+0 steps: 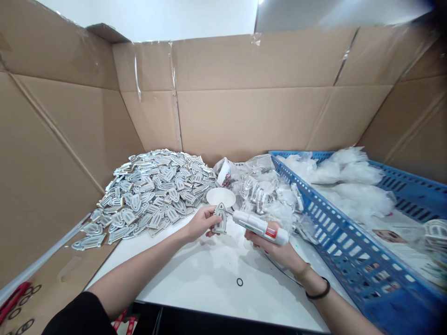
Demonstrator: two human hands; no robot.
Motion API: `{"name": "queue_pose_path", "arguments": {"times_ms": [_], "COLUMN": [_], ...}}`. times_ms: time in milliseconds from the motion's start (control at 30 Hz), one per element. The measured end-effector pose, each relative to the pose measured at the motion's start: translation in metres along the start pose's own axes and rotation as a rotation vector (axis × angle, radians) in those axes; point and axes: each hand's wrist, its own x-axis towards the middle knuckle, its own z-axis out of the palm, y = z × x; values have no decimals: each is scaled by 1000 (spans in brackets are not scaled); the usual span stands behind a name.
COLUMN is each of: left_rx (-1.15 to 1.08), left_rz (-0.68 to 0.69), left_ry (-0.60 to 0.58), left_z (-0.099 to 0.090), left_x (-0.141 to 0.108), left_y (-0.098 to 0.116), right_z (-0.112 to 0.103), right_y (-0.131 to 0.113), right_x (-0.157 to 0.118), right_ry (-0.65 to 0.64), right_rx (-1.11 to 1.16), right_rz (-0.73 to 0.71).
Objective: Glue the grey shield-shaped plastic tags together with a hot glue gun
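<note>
My left hand pinches a flat grey metal piece with a pointed top, held upright above the white table. In my right hand is a white electric screwdriver; its thin tip points left and meets or nearly meets the upper part of the piece. Just behind the piece sits a white bowl. A large pile of similar grey pieces lies to the left. One black ring rests on the table below my hands.
A blue crate holding clear plastic bags stands at the right. More bagged pieces lie behind the screwdriver. Cardboard walls enclose the back and sides. Red-handled scissors or a similar tool and black rings lie at the lower left.
</note>
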Motion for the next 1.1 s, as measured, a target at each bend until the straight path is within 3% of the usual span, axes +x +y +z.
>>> {"name": "queue_pose_path", "arguments": {"times_ms": [100,167,233,333,433,500,633,767,867,933,1000,1100], "left_rx": [229,412,553,605,485,426,445,572,802,930,970,1032], "left_rz": [-31,-85,-91,-52,-151,-226,-265,-214,-59,74,163,285], "left_ry": [-184,-321,-332,-61,339,538,722,935,1090,1064,894,503], "left_z": [-21,-37,-52,-78,-107,-125,-153,-169,-167,-154,-131,-82], "left_x": [0,-1,1,6,14,18,19,10,8,12,21,40], "left_y": [12,21,29,36,38,38,38,45,49,48,43,32], "right_z": [-1,-2,-3,-3,-3,-2,-1,-2,-1,-1,0,0], "right_y": [-3,-4,-3,-3,-6,-8,-10,-7,-4,-2,1,3], "right_x": [0,0,1,2,2,0,-1,1,3,5,6,8], "right_ry": [-117,-80,-34,-5,-15,-26,-34,-17,51,117,192,322], "right_rx": [43,68,101,138,131,116,100,85,110,131,153,203], "right_rz": [11,70,120,112,112,116,106,99,94,101,118,131]}}
